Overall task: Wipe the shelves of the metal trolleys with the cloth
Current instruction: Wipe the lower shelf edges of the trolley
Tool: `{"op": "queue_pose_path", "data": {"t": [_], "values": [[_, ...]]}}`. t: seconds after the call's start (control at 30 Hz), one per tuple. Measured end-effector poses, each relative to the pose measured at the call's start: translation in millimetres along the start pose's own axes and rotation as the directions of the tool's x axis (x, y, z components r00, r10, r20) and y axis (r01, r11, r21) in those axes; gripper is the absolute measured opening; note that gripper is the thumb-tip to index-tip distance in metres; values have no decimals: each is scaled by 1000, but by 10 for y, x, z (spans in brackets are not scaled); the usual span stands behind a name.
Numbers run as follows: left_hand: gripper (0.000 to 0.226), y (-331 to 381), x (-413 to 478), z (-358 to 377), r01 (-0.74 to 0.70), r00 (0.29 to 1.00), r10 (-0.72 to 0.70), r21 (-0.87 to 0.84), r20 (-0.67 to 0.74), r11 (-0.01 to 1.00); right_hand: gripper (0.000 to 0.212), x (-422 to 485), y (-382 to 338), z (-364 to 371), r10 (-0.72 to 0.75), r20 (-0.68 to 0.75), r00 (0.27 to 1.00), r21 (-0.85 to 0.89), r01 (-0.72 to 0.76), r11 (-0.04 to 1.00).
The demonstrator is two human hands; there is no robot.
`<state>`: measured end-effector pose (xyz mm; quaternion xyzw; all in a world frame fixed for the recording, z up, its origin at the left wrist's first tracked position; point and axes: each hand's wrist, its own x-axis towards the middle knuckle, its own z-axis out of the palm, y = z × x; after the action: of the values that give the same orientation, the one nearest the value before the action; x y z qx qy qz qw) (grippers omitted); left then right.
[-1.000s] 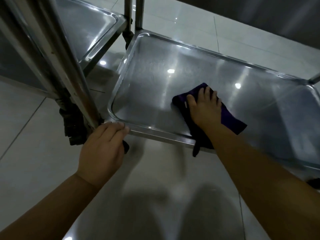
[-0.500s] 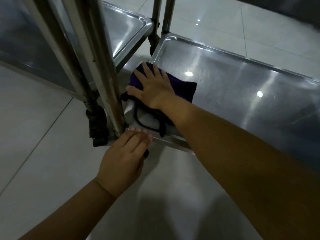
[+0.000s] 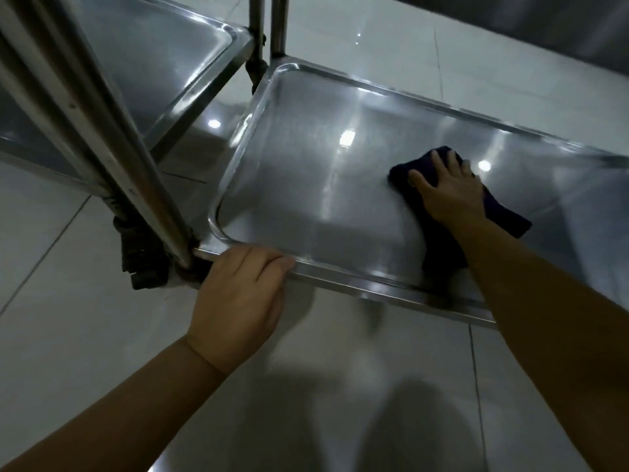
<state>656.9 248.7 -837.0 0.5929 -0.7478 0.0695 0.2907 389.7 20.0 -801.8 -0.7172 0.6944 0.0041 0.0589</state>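
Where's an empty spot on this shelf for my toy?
The left half of the shelf is bare, from the left rim across to the cloth. Crowded: the right hand presses the cloth mid-shelf; the left hand holds the front rim near the corner.

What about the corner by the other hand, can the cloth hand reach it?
Probably yes: the right hand presses the cloth on the shelf, and bare metal lies between it and that corner. The left hand holds the rim.

The glossy pale tiled floor (image 3: 85, 352) fills the view, with thin grout lines across it. A soft dark shadow (image 3: 340, 413) lies on it at 6 o'clock. A dark grey surface (image 3: 544, 25) stands at 1 o'clock.
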Motion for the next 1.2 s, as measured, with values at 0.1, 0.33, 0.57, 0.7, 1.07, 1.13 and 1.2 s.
{"op": "queue_pose_path", "data": {"t": [0.1,0.33,0.57,0.7,1.07,1.13,1.2], "values": [[29,38,8,11,-20,1000,20,-35,-16,999,71,-180,357,-55,182,-11,983,12,-182,983],[25,-202,-190,-53,47,999,-48,-37,-16,998,82,-350,-380,59,447,43,893,51,-449,892],[28,-301,-348,-164,51,999,-51,-24,-8,998,71,-604,-1911,251,-83,51,995,170,73,983],[29,-214,-368,-143,23,1000,-23,15,11,1000,64,-831,-1971,347,-411,73,909,44,409,911],[32,436,-30,173,-85,994,87,-39,63,996,64,-697,-12,180,-280,23,960,3,280,960],[32,544,27,258,-114,990,120,-79,78,990,63,-638,481,106,-154,27,988,1,155,988],[33,645,84,336,-149,983,159,-117,89,982,62,-626,966,33,-24,28,999,-11,24,1000]]}}
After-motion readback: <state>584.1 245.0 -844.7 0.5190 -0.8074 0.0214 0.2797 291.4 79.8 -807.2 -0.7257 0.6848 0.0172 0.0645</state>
